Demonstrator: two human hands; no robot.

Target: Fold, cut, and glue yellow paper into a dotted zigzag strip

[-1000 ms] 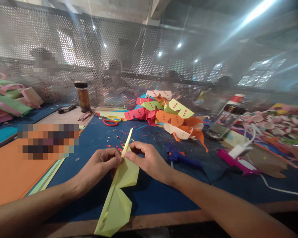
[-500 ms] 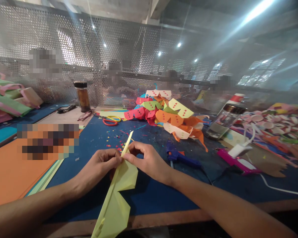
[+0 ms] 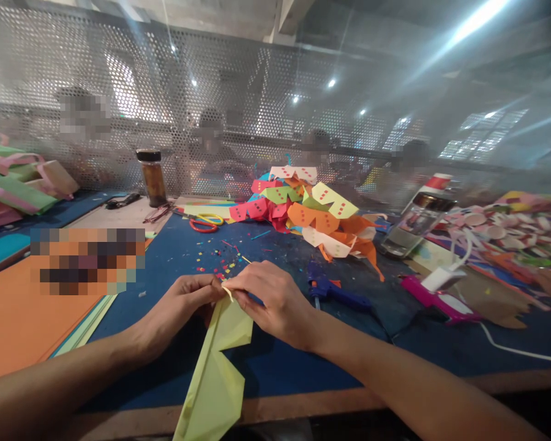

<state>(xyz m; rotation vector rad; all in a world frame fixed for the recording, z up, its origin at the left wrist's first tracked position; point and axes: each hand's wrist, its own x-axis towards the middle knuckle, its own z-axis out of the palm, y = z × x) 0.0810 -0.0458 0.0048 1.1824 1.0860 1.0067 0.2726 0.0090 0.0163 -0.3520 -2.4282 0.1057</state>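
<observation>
A pale yellow folded paper cutout (image 3: 218, 392), notched along its right side, slants from the front table edge up to my hands. My left hand (image 3: 186, 306) is closed, thumb and fingers pinching the paper near its far end. Close against it, my right hand (image 3: 270, 300) is also closed on that far end, where a thin strip bends down over the sheet below the fingertips. Fingers hide the exact fold. Small coloured paper bits (image 3: 215, 260) are scattered just beyond my hands.
Beyond lie red-and-yellow-handled scissors (image 3: 206, 222) and a pile of dotted paper cutouts (image 3: 314, 214). A blue glue gun (image 3: 335, 288) and a pink power strip (image 3: 441, 298) are to the right. Orange sheets (image 3: 27, 324) are stacked left. A dark-lidded bottle (image 3: 152, 177) stands behind.
The paper's far tip, which pointed up and away past my fingers, is now bent down over the sheet. My right hand has rolled over it towards the left.
</observation>
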